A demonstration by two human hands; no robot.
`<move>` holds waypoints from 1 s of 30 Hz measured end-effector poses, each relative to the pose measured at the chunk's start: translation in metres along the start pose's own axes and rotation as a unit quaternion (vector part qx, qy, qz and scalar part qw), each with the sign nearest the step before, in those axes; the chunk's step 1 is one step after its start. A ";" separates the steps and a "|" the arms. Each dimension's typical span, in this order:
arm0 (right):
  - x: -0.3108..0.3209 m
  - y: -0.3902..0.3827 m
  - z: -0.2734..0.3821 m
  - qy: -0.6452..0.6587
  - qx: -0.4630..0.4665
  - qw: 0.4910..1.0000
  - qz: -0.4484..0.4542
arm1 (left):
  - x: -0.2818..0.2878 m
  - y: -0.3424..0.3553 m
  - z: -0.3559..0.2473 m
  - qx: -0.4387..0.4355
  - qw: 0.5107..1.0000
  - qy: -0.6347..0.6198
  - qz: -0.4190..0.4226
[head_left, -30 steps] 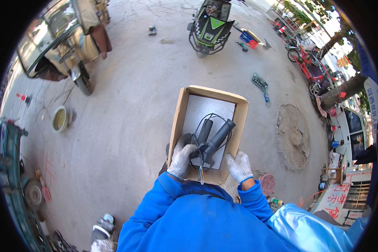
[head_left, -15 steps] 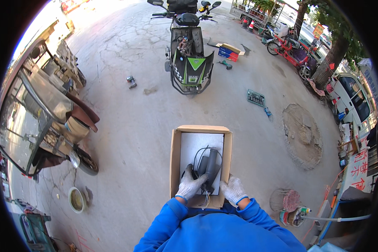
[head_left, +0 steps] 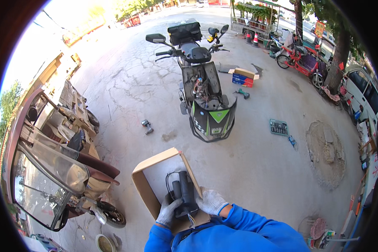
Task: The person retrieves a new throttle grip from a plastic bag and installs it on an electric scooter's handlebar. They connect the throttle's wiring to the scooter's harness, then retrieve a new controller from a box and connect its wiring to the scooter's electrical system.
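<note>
I hold an open cardboard box (head_left: pixel 145 168) at the lower middle, tilted, with a pale flat surface inside. In it lie black tubular parts (head_left: pixel 185 193) with a looped cable and loose wire ends. My left hand (head_left: pixel 169 210), in a white knit glove, is inside the box, fingers curled against the black parts. My right hand (head_left: pixel 210 201), gloved alike, grips the box's right edge.
Ahead stands a black-and-green scooter (head_left: pixel 206 122), front panel open. A drill (head_left: pixel 147 127), green power tool (head_left: pixel 242 94), colourful carton (head_left: pixel 242 80) and socket set (head_left: pixel 279 127) lie around it. A covered three-wheeler (head_left: pixel 46 180) is left; a patched ground area (head_left: pixel 325 147) lies right.
The view has lifted toward the scooter, which now appears lower and larger. The box has shifted left and tilted, its top leaning leftward, with both hands still on it or its contents.
</note>
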State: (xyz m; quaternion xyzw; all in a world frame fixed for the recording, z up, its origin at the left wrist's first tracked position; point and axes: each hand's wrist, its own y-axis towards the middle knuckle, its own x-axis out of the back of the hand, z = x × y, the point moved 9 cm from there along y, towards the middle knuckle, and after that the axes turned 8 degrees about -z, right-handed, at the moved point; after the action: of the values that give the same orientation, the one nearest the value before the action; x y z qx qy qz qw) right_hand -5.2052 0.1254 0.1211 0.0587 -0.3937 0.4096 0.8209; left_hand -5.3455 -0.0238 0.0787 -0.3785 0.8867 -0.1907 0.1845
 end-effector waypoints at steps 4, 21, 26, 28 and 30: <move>0.005 0.070 0.012 -0.003 0.010 0.999 -0.031 | -0.002 0.064 -0.040 0.010 0.999 0.013 0.032; -0.018 0.328 0.045 0.094 -0.160 0.970 -0.154 | -0.014 0.355 -0.210 0.062 0.974 0.120 0.183; -0.036 0.404 0.050 0.126 -0.198 0.964 -0.128 | -0.003 0.419 -0.269 -0.003 0.955 0.242 0.168; -0.061 0.435 0.020 0.167 -0.183 0.957 -0.151 | -0.007 0.447 -0.273 -0.038 0.945 0.272 0.178; -0.062 0.472 0.025 0.175 -0.220 0.952 -0.122 | -0.009 0.462 -0.299 -0.074 0.959 0.225 0.155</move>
State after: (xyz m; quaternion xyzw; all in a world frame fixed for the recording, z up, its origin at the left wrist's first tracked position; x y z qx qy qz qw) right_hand -5.5814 0.3861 -0.0118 -0.1482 -0.3143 0.2136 0.9130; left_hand -5.7588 0.3383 0.1165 -0.1962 0.9649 -0.1736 -0.0208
